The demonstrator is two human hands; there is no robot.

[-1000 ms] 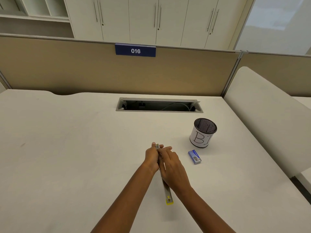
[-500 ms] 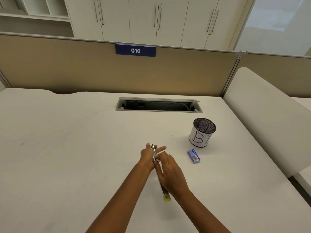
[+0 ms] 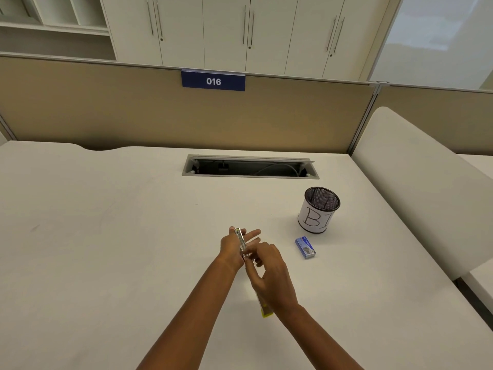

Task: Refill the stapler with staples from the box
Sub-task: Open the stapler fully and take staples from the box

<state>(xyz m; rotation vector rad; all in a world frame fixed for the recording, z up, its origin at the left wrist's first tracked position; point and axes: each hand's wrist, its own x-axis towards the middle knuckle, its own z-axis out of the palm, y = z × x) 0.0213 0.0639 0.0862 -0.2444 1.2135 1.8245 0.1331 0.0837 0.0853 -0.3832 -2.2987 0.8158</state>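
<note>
The stapler (image 3: 242, 240) is a long thin metal piece with a yellow end (image 3: 266, 312), lying opened out lengthwise over the white desk. My left hand (image 3: 233, 248) grips its far part, with two fingers stretched out to the right. My right hand (image 3: 269, 273) covers the stapler's middle, fingertips pinched at the metal channel; whether staples are between them is hidden. The small blue staple box (image 3: 305, 247) lies on the desk to the right of my hands, apart from them.
A mesh pen cup (image 3: 318, 210) with a white paper label stands behind the staple box. A cable slot (image 3: 250, 168) opens in the desk (image 3: 106, 236) further back. A tan partition with a "016" sign (image 3: 213, 80) closes the far edge. A white side panel (image 3: 416, 182) rises at right.
Both hands and the stapler have drifted slightly left and away. My right hand has slid back along the stapler, its fingers now pinched at the middle.
</note>
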